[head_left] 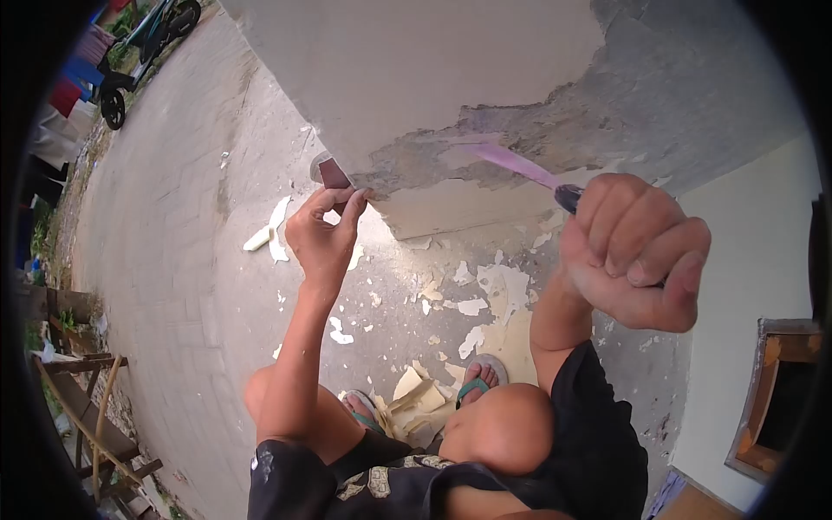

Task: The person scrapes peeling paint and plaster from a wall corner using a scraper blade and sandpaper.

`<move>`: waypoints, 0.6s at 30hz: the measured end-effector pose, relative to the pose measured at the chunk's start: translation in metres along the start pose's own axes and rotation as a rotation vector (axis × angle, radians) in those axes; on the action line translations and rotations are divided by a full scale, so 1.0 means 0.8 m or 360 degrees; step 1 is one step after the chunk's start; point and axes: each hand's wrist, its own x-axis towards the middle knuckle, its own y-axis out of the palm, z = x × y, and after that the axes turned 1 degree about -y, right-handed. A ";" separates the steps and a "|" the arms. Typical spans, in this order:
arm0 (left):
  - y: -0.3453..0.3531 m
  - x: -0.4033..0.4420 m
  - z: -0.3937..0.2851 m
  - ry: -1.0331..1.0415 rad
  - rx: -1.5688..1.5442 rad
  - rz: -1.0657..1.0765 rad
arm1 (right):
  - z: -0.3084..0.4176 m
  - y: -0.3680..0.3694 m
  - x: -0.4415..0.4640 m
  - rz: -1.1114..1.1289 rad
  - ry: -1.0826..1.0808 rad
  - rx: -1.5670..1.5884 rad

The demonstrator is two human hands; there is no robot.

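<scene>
My right hand is closed in a fist around the dark handle of a scraper. Its blade, with a purplish sheen, points left, and the tip meets the rough, peeled patch of the wall. At the wall's left edge, my left hand has thumb and forefinger pinched together on a small flat reddish-brown piece with a pale rim; its exact kind is unclear. Smooth pale coating surrounds the bare patch above, and a cream strip runs below it.
Paint flakes litter the concrete floor, with larger cream pieces between my sandalled feet. A white strip lies left of my left hand. A wooden frame and a motorbike stand left. A wood-framed opening is at right.
</scene>
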 end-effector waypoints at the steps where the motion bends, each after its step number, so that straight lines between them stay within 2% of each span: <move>1: -0.004 0.001 -0.007 -0.0036 -0.0021 0.0015 | 0.003 0.005 0.001 -0.0028 0.0036 -0.0010; 2: -0.010 0.020 -0.011 -0.0028 -0.0054 -0.0012 | 0.005 0.009 0.026 -0.0073 -0.0038 -0.0086; 3: -0.103 0.122 0.010 0.0517 0.0419 -0.0255 | -0.088 0.034 0.003 -0.0381 -0.0634 0.0198; 4: -0.117 0.143 0.009 0.0660 0.0491 -0.0315 | -0.103 0.042 0.011 -0.0409 -0.0700 0.0214; 5: -0.104 0.138 0.017 0.0689 0.0467 -0.0341 | -0.105 0.041 0.012 -0.0371 -0.0647 0.0161; 9: -0.086 0.155 0.010 0.0741 0.0360 -0.0392 | -0.092 0.042 0.012 -0.0309 -0.0830 0.0261; 13: -0.085 0.156 0.010 0.0750 0.0368 -0.0388 | -0.110 0.038 0.021 -0.0395 -0.0648 0.0160; 17: -0.085 0.154 0.009 0.0742 0.0396 -0.0398 | -0.096 0.040 0.012 -0.0296 -0.0763 0.0100; 18: -0.082 0.151 0.009 0.0736 0.0404 -0.0386 | -0.098 0.040 0.013 -0.0240 -0.0704 0.0077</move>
